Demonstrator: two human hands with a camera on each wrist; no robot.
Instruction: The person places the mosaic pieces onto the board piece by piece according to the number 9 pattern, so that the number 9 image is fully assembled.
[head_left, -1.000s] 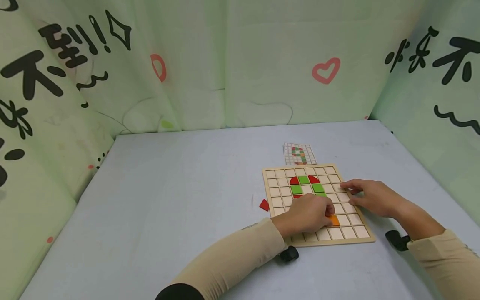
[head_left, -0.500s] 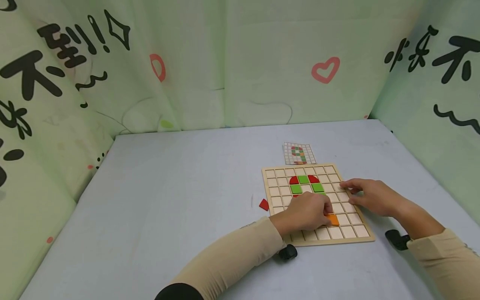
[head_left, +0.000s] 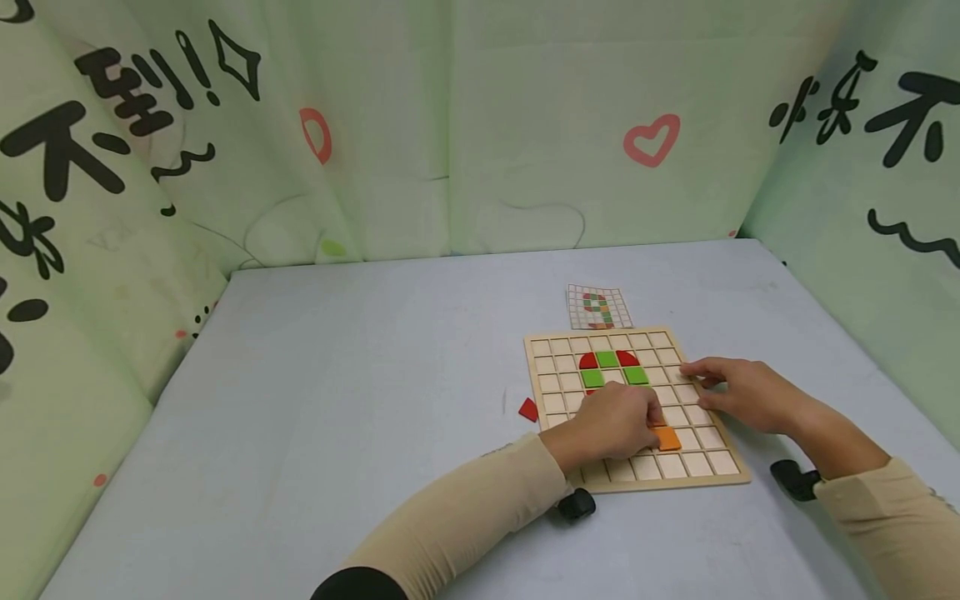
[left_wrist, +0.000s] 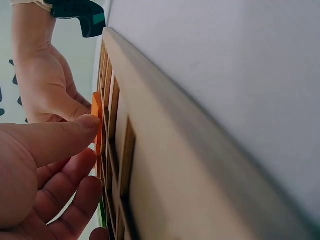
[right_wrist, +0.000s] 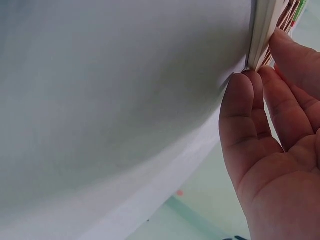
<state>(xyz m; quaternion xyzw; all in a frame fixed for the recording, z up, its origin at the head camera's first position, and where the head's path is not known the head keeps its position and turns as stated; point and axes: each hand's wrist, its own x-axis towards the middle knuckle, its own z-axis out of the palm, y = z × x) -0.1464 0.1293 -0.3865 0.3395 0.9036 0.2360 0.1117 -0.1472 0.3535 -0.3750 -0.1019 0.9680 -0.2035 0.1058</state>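
Note:
A wooden grid board lies on the table, with red, green and orange tiles in some of its cells. In the head view my left hand is over the board's lower middle, its thumb and fingertips at an orange square tile. The left wrist view shows the thumb on this orange tile, which stands slightly proud of the grid. My right hand holds the board's right edge, thumb on top and fingers against the side. The left hand hides several middle cells.
A small printed pattern card lies just beyond the board. One loose red tile is on the white table by the board's left edge. Patterned green curtains enclose the back and sides.
The orange tile has shifted slightly to the right at the left fingertips and looks a little raised. The right hand and the board have stayed in place.

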